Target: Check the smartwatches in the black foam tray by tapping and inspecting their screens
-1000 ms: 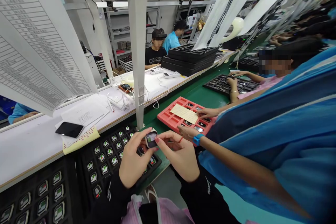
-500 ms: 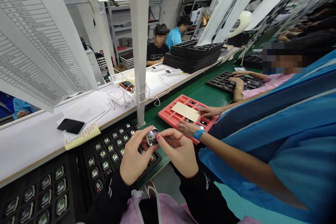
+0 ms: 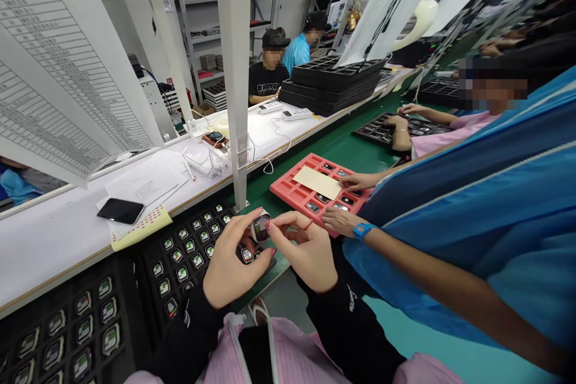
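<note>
My left hand (image 3: 234, 261) and my right hand (image 3: 306, 255) pinch a small square smartwatch body (image 3: 260, 227) between them by its edges, just above a black tray (image 3: 140, 273). Its screen faces up and shows a coloured display. The tray's pockets hold several similar watch bodies, and more fill a second black tray (image 3: 67, 336) nearer me. My fingers hide part of the tray under my hands. A co-worker's hand (image 3: 341, 221) with a blue wristband rests near a red tray (image 3: 288, 192) holding watches and a beige card (image 3: 315, 183).
On the white bench lie a black phone (image 3: 120, 211), papers (image 3: 146, 186) and a sticker sheet (image 3: 140, 228). A white post (image 3: 234, 72) stands beside the green belt (image 3: 333, 150). Stacked black trays (image 3: 333, 87) sit beyond, and another worker's hands (image 3: 400, 126) rest on a black tray.
The watch has turned in my fingers, from a glossy face to a lit screen upward. My view has tilted, and the co-worker's blue-banded hand has shifted right.
</note>
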A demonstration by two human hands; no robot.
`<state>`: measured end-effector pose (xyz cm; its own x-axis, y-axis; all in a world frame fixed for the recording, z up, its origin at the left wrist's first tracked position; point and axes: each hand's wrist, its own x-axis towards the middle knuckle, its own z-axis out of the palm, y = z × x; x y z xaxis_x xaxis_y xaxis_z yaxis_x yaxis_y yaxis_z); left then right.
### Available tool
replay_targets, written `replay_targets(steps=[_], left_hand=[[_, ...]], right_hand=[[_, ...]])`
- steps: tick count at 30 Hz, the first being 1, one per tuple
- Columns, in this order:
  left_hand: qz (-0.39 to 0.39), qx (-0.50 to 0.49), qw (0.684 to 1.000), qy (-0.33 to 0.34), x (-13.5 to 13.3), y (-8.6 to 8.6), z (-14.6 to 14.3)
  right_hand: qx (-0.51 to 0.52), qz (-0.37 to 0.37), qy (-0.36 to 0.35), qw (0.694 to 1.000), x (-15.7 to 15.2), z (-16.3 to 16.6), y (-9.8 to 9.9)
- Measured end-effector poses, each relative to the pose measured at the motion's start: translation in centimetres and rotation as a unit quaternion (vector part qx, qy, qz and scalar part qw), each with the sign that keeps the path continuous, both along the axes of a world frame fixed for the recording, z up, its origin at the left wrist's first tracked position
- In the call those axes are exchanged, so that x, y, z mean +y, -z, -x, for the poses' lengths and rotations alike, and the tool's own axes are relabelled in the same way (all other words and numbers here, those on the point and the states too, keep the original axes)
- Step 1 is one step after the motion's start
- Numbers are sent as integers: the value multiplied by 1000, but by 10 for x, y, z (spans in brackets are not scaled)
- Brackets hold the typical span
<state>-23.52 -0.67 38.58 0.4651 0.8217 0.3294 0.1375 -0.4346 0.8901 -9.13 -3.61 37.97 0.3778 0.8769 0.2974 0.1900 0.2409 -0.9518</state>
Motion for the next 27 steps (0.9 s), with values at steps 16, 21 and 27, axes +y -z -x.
replay_targets(steps=[16, 21, 27], left_hand=[[87, -72, 994, 2, 1, 8, -2], [88, -59, 994, 3, 2, 13, -5], [96, -57, 994, -11, 0, 17, -6]], right_hand=[[43, 3, -66, 997, 1, -2, 10], [-7, 11, -81, 997, 1, 2, 5], [38, 44, -63, 996, 5, 4, 11]])
